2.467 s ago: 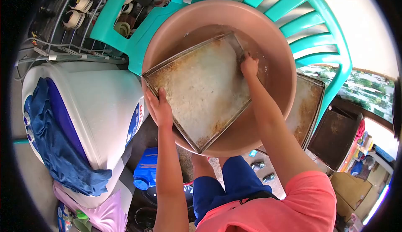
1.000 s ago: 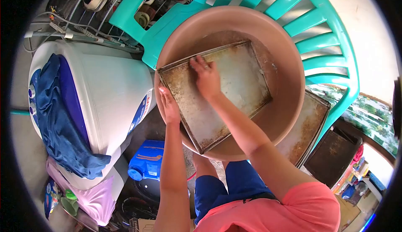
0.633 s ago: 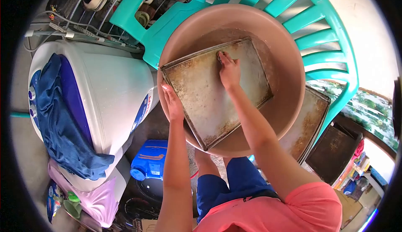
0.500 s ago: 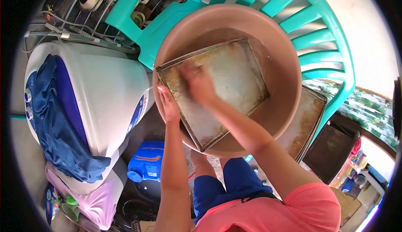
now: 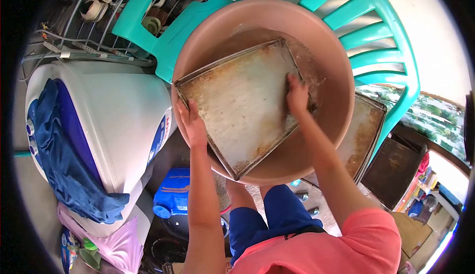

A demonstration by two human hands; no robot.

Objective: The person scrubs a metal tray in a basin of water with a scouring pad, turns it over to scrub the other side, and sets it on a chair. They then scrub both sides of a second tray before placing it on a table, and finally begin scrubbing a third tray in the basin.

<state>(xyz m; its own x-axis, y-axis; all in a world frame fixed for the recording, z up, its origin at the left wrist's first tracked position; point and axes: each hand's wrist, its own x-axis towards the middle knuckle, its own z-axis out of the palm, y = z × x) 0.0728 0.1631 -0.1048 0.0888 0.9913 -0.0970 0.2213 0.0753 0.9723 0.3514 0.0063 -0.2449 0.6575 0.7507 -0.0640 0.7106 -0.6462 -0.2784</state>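
A worn, rust-stained metal baking tray (image 5: 242, 105) lies tilted across a large brown plastic basin (image 5: 329, 51), its upper right part down in the basin. My left hand (image 5: 194, 128) grips the tray's left rim, fingers over the edge. Near the opposite, right side of the tray, my right hand (image 5: 298, 98) presses on its surface with fingers bent. Something dark shows under those fingers, too blurred to name. Shallow murky water (image 5: 311, 58) lies in the basin around the tray's far corner.
A green plastic chair (image 5: 373, 31) stands under and behind the basin. To the right lean another stained tray (image 5: 363, 130) and a dark tray (image 5: 391, 172). At left are a white washing machine (image 5: 118, 120) with a blue cloth (image 5: 64, 150), and a blue jug (image 5: 173, 192).
My right hand has swept from the tray's left part across to its right side. My left hand has closed further over the left rim. The tray stays nearly in place.
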